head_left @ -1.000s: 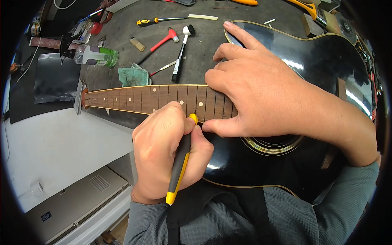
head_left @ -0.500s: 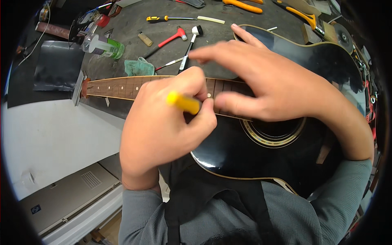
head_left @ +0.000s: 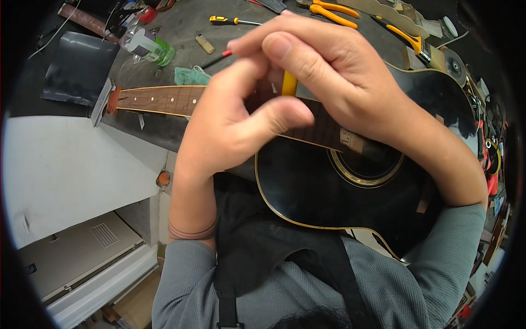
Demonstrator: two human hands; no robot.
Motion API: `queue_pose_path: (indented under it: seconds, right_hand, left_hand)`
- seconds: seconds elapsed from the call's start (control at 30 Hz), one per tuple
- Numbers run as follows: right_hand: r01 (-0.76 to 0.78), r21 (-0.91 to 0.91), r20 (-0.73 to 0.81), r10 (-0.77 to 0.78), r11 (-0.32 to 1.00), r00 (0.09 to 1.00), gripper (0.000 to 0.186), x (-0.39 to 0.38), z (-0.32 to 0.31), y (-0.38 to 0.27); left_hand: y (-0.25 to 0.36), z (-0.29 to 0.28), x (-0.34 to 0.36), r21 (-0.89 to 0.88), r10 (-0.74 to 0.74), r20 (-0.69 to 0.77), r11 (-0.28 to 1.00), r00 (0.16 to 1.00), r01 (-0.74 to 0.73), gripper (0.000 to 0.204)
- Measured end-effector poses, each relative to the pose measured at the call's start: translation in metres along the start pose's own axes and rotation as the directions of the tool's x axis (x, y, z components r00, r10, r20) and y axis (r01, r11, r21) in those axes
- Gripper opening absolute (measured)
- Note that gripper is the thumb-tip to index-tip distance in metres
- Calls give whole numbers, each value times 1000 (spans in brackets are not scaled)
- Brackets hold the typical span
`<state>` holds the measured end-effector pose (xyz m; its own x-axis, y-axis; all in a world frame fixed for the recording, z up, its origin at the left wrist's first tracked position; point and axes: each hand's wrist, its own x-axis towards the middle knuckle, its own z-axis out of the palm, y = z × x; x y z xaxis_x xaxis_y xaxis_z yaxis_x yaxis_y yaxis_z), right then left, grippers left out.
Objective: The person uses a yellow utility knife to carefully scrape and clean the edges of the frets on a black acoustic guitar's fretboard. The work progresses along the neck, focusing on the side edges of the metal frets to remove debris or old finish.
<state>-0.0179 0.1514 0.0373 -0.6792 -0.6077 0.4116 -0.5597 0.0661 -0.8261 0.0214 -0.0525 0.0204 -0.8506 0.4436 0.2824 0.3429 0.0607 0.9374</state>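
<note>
Flanking a yellow tool (head_left: pixel 289 84), left hand (head_left: pixel 226 118) and right hand (head_left: pixel 337 71) are hiding part of a guitar fretboard (head_left: pixel 163 100)

Only a short stretch of the tool is showing in the gap between the hands, and which one is grasping it cannot be told, as the fingers are masking the grip. The left thumb is standing apart from its fingers and pointing rightward just below the tool; the right thumb and index finger are stretching leftward above it. Whether the tool is touching the fretboard cannot be made out.

Beneath, a black acoustic guitar (head_left: pixel 309 189) is lying with its neck running to the left, its soundhole rosette (head_left: pixel 368 181) showing below the right wrist. Behind the neck, a green cloth (head_left: pixel 189 75) is resting on a dark workbench (head_left: pixel 181 30), near a black-and-red handle (head_left: pixel 215 59) that is disappearing behind the hands. Farther back, a small tan block (head_left: pixel 205 44) is lying between a bottle of green liquid (head_left: pixel 160 52) and a yellow-and-black screwdriver (head_left: pixel 224 21), while orange-handled pliers (head_left: pixel 333 12) and a paintbrush (head_left: pixel 402 34) are lying beyond the right hand. The person is wearing a black apron (head_left: pixel 257 236) over grey sleeves (head_left: pixel 452 236).
</note>
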Motion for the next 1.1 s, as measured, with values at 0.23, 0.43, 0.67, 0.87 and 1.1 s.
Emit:
queue_pose_path:
  seconds: [0.23,0.43,0.67,0.87,1.1]
  right_hand:
    - [-66,106,-15,68,992,998,38,3,-2,16]
    - [-84,49,26,82,995,996,38,6,-7,24]
    - [-291,135,75,283,947,956,38,10,-12,14]
    - [-292,168,78,282,942,956,39,9,-12,22]
    - [-338,163,26,338,927,941,42,8,-4,20]
  left_hand:
    - [-20,2,5,-77,-17,-30,997,999,14,19]
    - [-15,4,7,-81,-105,-26,991,994,102,11]
    - [-24,3,11,-77,-121,-29,990,992,118,21]
    - [-16,2,17,-104,-247,-49,965,968,241,24]
    - [-20,1,18,-101,-248,-56,965,967,242,26]
